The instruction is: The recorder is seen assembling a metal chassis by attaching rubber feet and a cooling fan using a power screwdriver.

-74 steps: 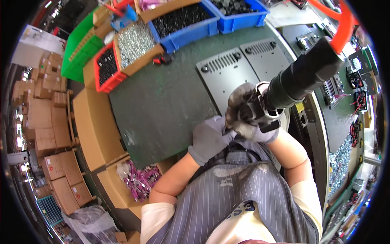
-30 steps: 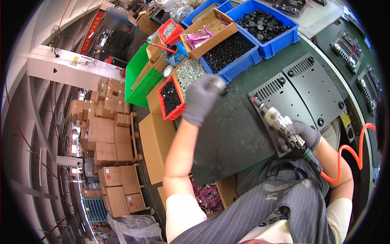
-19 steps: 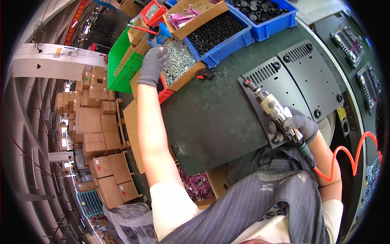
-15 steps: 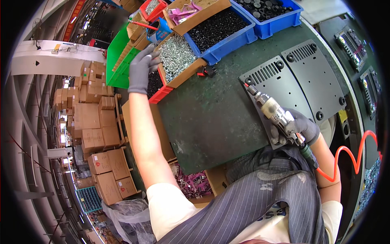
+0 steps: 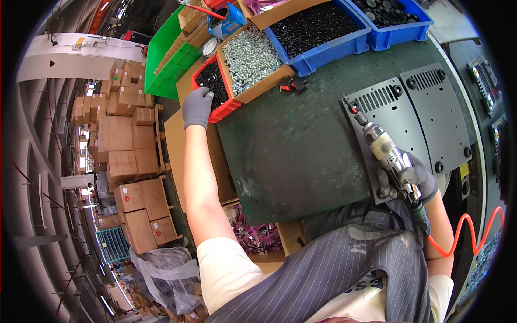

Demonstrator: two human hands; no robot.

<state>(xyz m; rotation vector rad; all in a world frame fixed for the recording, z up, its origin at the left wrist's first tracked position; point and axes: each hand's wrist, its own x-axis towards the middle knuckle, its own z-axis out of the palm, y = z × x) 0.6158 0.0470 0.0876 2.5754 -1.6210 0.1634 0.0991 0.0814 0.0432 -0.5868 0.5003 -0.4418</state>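
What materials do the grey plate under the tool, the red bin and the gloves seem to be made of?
The plate looks like sheet metal with a matt dark grey coat: thin, flat, with punched slots. The red bin is probably moulded plastic, with a smooth, bright, even colour. The left hand and right hand wear grey gloves, apparently knitted fabric, dull and close-fitting.

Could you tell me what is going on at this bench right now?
A person works at a dark green bench. The gloved left hand reaches into a red bin of small black parts. The gloved right hand grips a pneumatic screwdriver, its tip on a dark perforated metal panel.
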